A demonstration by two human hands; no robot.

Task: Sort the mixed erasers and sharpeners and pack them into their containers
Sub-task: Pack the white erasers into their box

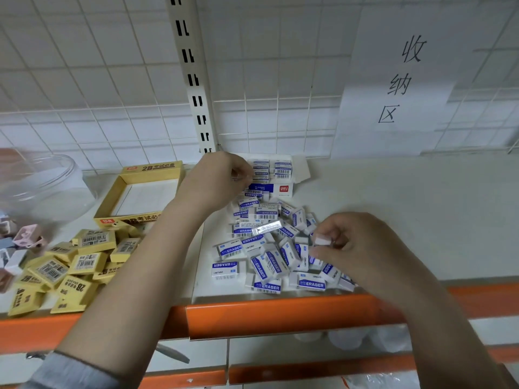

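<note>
A heap of blue-and-white erasers point(269, 248) lies on the white shelf. Behind it stands a small white and blue eraser box point(282, 189), open, with erasers standing in rows inside. My left hand point(216, 181) reaches over to that box and pinches an eraser at its left edge. My right hand point(354, 245) hovers over the right side of the heap and holds a white eraser point(323, 241) between thumb and fingers. Yellow 2B erasers point(70, 265) are piled at the left. A yellow display box point(112, 203) stands behind them, with nothing in it.
A clear plastic jar point(42, 186) stands at the far left, with pastel sharpeners point(26, 237) beside it. The shelf has an orange front lip point(280, 313). A wire grid back panel and a paper sign point(398, 80) rise behind. Lower shelves show below.
</note>
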